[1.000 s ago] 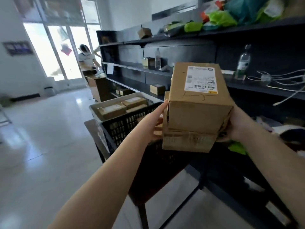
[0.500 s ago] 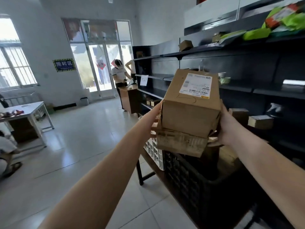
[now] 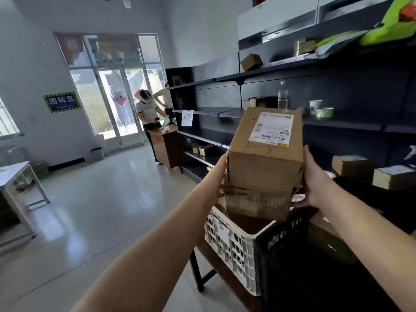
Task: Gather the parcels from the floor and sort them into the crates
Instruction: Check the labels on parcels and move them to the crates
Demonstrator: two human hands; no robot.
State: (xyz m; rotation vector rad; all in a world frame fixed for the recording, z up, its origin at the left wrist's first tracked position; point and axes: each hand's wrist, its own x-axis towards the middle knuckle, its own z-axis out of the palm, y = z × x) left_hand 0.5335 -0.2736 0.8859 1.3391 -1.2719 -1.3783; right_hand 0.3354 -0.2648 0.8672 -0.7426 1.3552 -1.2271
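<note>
The black crate stands nearest, on a low bench, with the white crate touching its far side. A stack of two boxes is held just above the white crate, clamped between the left hand and the right hand. Each grip is pressed flat to a side, and the fingers behind the stack are hidden, so it cannot be told how far they wrap round. The lower box looks crushed and taped. The stack is best lowered level, with even pressure kept on both sides so the lower box is not let slip, and released only once it is borne by the crate. Little of either crate's inside is shown: the black one is dark, and what is in the white one cannot be told. Farther off, small boxes are seen on the shelves, and a person stands by the door
</note>
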